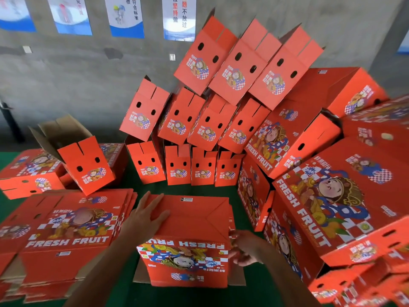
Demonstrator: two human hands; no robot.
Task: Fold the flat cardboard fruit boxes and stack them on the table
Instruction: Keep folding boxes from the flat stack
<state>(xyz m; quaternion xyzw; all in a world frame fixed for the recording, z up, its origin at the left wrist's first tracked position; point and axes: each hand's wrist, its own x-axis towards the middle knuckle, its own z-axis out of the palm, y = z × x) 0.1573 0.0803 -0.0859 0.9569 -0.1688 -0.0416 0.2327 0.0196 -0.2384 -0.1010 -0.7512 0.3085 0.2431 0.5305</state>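
**Hands on a folded box, bottom up**

A red fruit box (188, 238) stands upside down on the green counter (137, 180). The left hand (147, 214) lies flat on its folded bottom, fingers (141, 201) spread open. The right hand (245, 249) curls its fingers against the box's right edge. Flat boxes (66, 229) lie stacked just left.

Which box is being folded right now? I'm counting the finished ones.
The box in the near centre, printed upside down to the camera. Only it has hands on it: the left hand flat on top, the right hand at its right side.
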